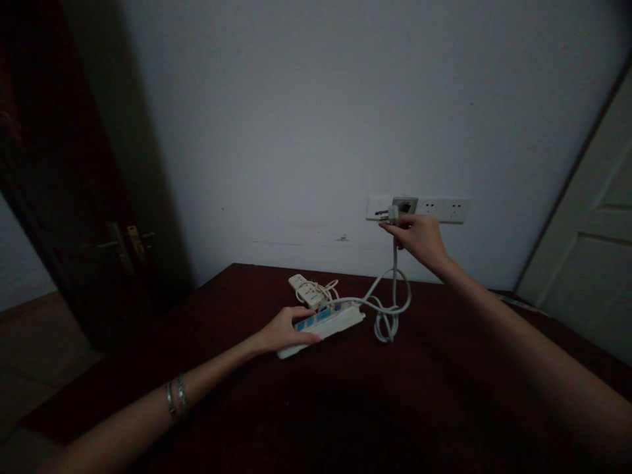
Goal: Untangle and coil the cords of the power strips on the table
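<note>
My left hand [289,329] grips the near end of a white power strip [340,321] with blue sockets, held over the dark red table. Between the thumb and fingers of my right hand [419,236] is a plug [393,214], its metal prongs pointing left, in front of the wall outlets. A white cord [395,270] hangs from the plug, loops beside the strip and runs back to it. Behind the strip lies a smaller white power strip [301,286] with its own thin cord bundled around it.
A row of wall outlets [454,210] sits low on the white wall, with one dark open box [405,205] among them. The dark red table [237,296] meets the wall. A dark door [74,197] with a handle stands at left, a white panelled door [592,263] at right.
</note>
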### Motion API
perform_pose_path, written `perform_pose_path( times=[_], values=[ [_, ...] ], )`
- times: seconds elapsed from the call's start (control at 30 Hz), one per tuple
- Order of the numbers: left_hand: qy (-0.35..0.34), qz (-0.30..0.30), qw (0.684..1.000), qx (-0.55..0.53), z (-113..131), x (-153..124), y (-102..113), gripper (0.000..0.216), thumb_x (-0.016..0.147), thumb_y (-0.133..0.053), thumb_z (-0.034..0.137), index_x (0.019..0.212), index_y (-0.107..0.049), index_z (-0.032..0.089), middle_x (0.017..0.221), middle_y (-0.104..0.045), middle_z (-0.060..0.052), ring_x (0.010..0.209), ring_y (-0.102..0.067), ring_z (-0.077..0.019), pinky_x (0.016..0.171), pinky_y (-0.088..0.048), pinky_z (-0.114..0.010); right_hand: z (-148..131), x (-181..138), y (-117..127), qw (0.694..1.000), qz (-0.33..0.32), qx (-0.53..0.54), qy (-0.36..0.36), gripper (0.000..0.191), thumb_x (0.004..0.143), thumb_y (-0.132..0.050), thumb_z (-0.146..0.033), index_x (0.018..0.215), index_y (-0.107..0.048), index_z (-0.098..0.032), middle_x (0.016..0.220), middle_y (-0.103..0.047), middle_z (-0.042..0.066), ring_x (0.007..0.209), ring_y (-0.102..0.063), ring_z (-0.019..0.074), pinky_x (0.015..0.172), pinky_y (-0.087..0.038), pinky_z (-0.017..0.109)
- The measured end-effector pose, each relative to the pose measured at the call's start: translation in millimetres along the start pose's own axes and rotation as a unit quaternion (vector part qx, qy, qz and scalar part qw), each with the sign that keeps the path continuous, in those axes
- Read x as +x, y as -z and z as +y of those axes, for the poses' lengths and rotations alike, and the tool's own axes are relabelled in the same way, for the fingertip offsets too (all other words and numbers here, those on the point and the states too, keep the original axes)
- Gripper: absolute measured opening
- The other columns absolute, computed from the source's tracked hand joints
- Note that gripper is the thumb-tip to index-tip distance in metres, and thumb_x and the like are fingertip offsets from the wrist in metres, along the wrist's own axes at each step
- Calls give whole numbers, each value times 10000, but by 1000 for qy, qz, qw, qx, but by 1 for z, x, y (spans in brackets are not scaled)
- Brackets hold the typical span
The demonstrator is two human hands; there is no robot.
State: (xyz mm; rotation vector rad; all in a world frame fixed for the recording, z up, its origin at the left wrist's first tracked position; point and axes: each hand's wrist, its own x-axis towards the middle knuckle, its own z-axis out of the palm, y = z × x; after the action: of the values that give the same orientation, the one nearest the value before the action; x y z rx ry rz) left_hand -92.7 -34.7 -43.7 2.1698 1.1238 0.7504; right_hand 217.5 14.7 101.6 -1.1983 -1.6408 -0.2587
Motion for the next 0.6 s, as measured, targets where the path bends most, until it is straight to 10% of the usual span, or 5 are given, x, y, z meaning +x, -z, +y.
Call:
perform_pose_path(
  times=[0.6],
  values=[
    [28, 17, 997, 67, -15, -5, -6, 582, 612, -672, 470, 1101, -620, 158, 1086, -631, -86, 973, -586, -241, 853, -441, -316, -11, 18, 17, 964, 88, 232, -97, 378, 623, -694, -487, 659, -656, -112, 483, -570, 26, 385, -528, 133, 364, -457, 265]
  ],
)
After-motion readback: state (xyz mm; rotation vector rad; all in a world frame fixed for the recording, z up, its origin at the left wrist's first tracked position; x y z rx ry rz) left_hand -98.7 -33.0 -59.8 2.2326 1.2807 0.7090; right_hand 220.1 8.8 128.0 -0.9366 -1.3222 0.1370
